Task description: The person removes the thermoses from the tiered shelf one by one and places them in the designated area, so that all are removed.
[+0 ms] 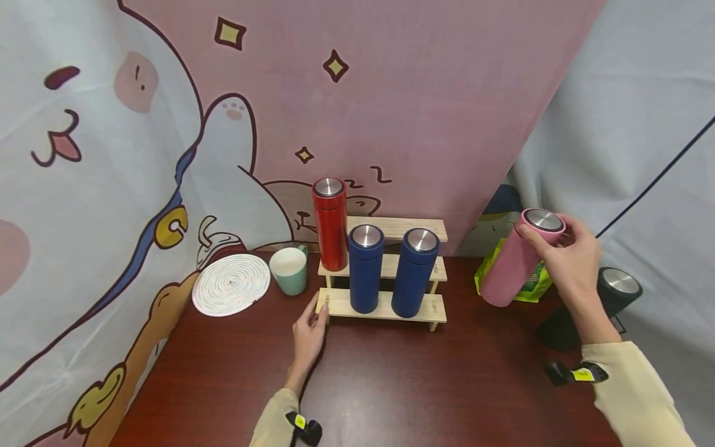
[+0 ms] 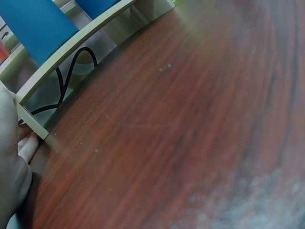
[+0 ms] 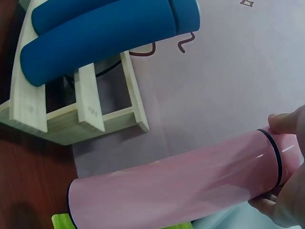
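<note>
My right hand (image 1: 575,261) grips a pink thermos flask (image 1: 511,267) around its lid end. The flask hangs tilted at the right, its silver top facing up, and in the right wrist view thumb and fingers lie on opposite sides of it. My left hand (image 1: 308,338) pinches the left end of the lowest step of a three-tier wooden rack (image 1: 436,307). Two blue thermos flasks, one on the left (image 1: 364,279) and one on the right (image 1: 413,279), stand on that lowest step. A red thermos flask (image 1: 332,230) stands on the middle step's left end.
Left of the rack are a mint-green mug (image 1: 292,279) and a round woven mat (image 1: 231,285). A green packet (image 1: 533,288) lies behind the pink flask. A dark flask (image 1: 611,295) stands at the right, partly behind my right forearm. Printed cloth hangs behind the table (image 1: 391,385).
</note>
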Available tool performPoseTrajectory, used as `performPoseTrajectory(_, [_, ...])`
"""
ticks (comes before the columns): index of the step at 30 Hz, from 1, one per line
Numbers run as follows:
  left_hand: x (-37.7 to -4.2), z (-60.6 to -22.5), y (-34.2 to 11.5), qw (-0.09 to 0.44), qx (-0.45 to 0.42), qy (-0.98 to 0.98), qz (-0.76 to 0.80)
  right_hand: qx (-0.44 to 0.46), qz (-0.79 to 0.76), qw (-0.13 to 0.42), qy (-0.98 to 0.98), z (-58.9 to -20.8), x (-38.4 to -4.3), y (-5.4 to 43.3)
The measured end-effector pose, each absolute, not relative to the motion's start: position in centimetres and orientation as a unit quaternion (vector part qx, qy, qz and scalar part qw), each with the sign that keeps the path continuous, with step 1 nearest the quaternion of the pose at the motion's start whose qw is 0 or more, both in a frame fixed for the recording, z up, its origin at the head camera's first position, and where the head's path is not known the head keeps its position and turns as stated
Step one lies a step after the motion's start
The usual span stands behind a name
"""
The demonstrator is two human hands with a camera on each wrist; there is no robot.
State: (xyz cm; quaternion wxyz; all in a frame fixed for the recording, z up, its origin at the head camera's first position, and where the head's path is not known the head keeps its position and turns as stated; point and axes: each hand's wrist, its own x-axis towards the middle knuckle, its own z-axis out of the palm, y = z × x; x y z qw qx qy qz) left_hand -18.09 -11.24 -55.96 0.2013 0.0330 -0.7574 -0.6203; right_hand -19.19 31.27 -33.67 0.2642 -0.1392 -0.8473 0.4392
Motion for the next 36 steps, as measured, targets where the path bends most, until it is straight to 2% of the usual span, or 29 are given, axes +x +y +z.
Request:
performPoseTrajectory(5, [-18.1,-55.9,-11.3,0.201,0.033,-0.760,-0.617,-0.153,0.417,0.265,-0.856,-34.7,-18.3,31.9])
performPoseTrajectory(10, [-18.1,-55.8,-11.2,0.202,0.036,-0.758,-0.619,-0.164,0.401,0.244,-0.868,-35.7,-17.2,32.8])
performPoseTrajectory(21, [-19.9,-59.8,-11.7,0.201,0.052,-0.755,-0.622,-0.212,0.395,0.230,-0.864,-37.7,-16.0,33.9])
performPoseTrajectory(27, [-19.9,-59.8,-11.8,0.197,0.049,-0.756,-0.622,-0.233,0.397,0.216,-0.861,-38.8,-15.6,34.1])
performPoseTrajectory(36, [-20.0,-59.8,-11.8,0.200,0.045,-0.758,-0.619,-0.253,0.411,0.226,-0.846,-40.5,-15.3,34.5])
